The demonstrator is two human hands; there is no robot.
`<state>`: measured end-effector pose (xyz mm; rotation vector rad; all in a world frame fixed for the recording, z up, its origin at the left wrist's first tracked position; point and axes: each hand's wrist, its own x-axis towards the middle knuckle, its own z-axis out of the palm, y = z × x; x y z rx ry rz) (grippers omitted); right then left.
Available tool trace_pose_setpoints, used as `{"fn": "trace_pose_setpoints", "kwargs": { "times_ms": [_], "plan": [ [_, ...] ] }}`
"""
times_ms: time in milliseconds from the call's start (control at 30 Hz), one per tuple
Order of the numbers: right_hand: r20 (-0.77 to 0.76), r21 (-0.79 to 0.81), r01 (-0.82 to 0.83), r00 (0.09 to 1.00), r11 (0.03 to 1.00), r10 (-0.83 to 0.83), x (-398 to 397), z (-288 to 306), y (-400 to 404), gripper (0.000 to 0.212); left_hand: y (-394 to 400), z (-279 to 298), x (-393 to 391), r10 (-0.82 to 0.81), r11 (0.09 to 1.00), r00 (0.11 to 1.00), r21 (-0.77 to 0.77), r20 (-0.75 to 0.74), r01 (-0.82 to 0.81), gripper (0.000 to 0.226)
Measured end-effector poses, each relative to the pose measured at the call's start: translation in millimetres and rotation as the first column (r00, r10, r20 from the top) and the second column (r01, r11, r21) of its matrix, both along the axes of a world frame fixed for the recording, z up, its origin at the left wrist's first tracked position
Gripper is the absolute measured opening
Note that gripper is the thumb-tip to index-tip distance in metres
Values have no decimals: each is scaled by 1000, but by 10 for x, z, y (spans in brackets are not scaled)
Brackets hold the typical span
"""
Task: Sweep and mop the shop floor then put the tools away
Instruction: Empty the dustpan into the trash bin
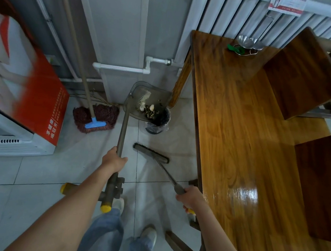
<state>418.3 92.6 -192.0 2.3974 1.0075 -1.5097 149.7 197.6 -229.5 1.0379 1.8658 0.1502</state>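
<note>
While left fingers [124, 158] grip the dustpan [146, 101] pole pointing forward, right fingers [180, 197] clasp the broom [151, 153] slanting forward-left

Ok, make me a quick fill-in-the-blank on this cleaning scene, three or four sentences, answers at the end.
1. The left hand tips the dustpan over the ____.
2. The right hand grips the handle of the ____.
3. The mop leans against the ____.
4. The metal bowls sit on the wooden ____.

Missing words: bin; broom; wall; table
</note>
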Motion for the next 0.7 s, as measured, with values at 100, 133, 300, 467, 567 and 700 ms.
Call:
{"fn": "trace_pose_setpoints", "kwargs": {
  "times_ms": [100,133,300,467,567,700],
  "plan": [
    [0,-6,-3,1000,1000,3,10,10,-20,38,-7,18,23,-33,999,999,30,-26,34,63],
    [0,-6,-7,1000,1000,7,9,16,-25,39,-22,10,34,-47,998,998,31,-40,48,63],
    [3,-9,-9,1000,1000,9,9,9,-59,38,-37,-21,13,-65,998,995,15,-77,66,62],
    [-3,-11,-4,1000,1000,4,45,-5,-78,39,-27,-1,46,-48,998,998,40,-46,50,55],
    [-3,-8,-8,1000,1000,8,48,-14,-47,40,-24,35,65,-34,997,998,66,-44,37,54],
    [-6,-11,-11,1000,1000,11,45,-16,-30,38,36,95,23,-24,996,998,82,-58,29,55]
  ]
}}
